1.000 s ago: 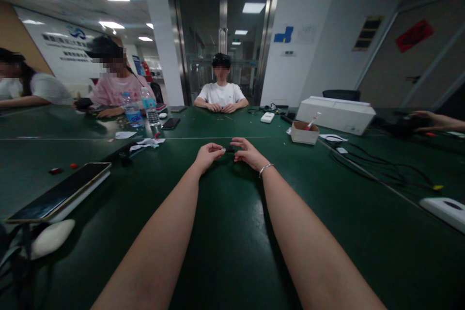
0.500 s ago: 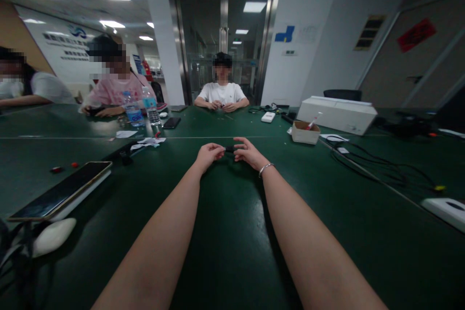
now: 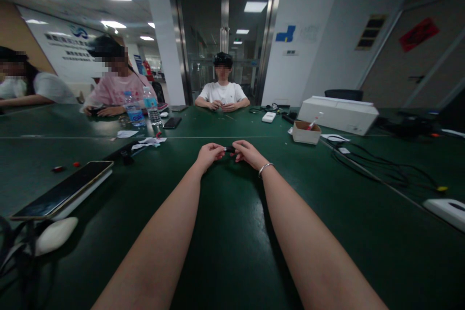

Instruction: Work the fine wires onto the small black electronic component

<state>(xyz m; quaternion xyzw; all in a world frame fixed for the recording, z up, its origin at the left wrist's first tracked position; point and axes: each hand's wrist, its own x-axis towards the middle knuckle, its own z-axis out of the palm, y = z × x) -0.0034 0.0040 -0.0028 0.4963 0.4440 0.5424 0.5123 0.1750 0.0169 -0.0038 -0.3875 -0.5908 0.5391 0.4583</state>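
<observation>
Just above the green table [image 3: 225,213], both hands hold a small dark cylindrical object [image 3: 229,149] between them. The fingertips of my left hand [image 3: 211,155] pinch its left end, where a light tip shows. My right hand [image 3: 247,153], with a silver bracelet at the wrist, has its thumb and fingers closed on the right end. The object is too small to make out further.
On the left lie a phone on a white box [image 3: 65,189], a white rounded item [image 3: 56,236] and paper scraps [image 3: 149,143]. Two bottles [image 3: 151,106] stand farther back. At right are a small box [image 3: 306,133] and black cables [image 3: 385,167]. Three people sit around the table.
The raised, spread fingers of my right hand have come down and closed on the dark object. My left hand keeps its pinch in the same place.
</observation>
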